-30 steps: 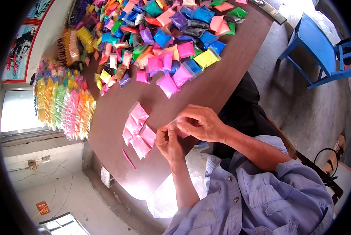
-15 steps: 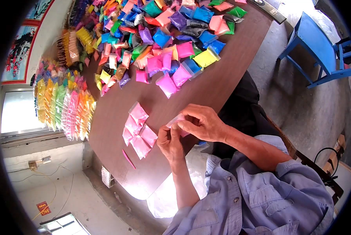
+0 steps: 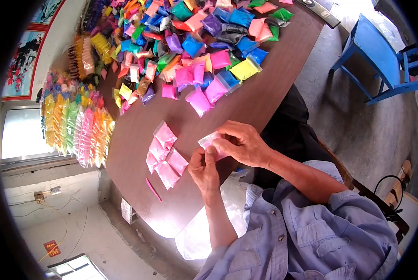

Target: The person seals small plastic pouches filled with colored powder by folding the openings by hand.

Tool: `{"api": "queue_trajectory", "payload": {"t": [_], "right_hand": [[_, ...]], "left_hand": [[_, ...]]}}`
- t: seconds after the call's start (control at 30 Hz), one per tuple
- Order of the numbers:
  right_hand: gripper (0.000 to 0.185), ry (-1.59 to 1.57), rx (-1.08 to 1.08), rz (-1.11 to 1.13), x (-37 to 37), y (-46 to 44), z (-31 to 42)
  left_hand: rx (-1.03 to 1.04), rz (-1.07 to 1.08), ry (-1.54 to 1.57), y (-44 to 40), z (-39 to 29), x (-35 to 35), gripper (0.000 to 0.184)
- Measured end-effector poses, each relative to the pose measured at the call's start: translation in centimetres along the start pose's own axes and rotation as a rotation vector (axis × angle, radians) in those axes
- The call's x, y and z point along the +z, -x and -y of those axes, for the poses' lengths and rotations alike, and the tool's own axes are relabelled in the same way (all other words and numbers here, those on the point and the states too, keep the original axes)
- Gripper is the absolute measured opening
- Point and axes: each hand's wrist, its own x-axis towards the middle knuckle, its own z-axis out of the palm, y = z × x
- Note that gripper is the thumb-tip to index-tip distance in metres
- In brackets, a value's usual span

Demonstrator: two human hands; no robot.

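Between my two hands is a small clear packet with pink filling (image 3: 214,141), held over the near edge of the table. My left hand (image 3: 204,170) pinches its lower left side between thumb and fingers. On its right side, the thumb and fingers of my right hand (image 3: 244,143) are closed on the same packet and cover part of it. Left of my hands, several pale pink packets (image 3: 166,158) lie grouped together on the brown table (image 3: 129,144). A thin pink stick-like tool (image 3: 153,189) rests near that group.
A large heap of coloured packets (image 3: 195,44) covers the far part of the table. Strips of filled bags (image 3: 78,128) hang or stand at the left by the wall. A blue stool (image 3: 374,51) is on the floor at right.
The pink packet shows more of its clear upper edge now. My right fingers have risen slightly, and my left fingers have shifted a little lower on it.
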Motion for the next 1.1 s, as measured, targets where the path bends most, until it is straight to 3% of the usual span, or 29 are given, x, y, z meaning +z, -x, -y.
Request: {"api": "queue_trajectory", "payload": {"t": [0.13,0.33,0.4,0.63,0.7,1.1], "right_hand": [[0.015,-0.039,0.02,-0.011,0.2,0.1,-0.7],[0.017,-0.04,-0.059,-0.037,0.3,0.0,-1.0],[0.02,0.044,-0.057,0.026,-0.1,0.0,-0.5],[0.023,0.065,-0.086,0.054,-0.1,0.0,-1.1],[0.023,-0.097,-0.019,0.016,0.2,0.2,-1.5],[0.027,-0.025,0.028,0.043,-0.1,0.2,-1.2]], "left_hand": [[-0.055,0.003,0.061,-0.1,-0.3,-0.1,0.024],[-0.027,0.079,-0.087,0.0,-0.1,-0.2,0.019],[-0.044,0.07,0.075,0.1,-0.1,-0.1,0.019],[-0.044,0.067,0.082,0.0,-0.7,-0.1,0.018],[-0.081,0.065,0.074,-0.1,-1.6,0.5,0.016],[-0.053,0.035,-0.038,0.0,0.3,-0.4,0.02]]}}
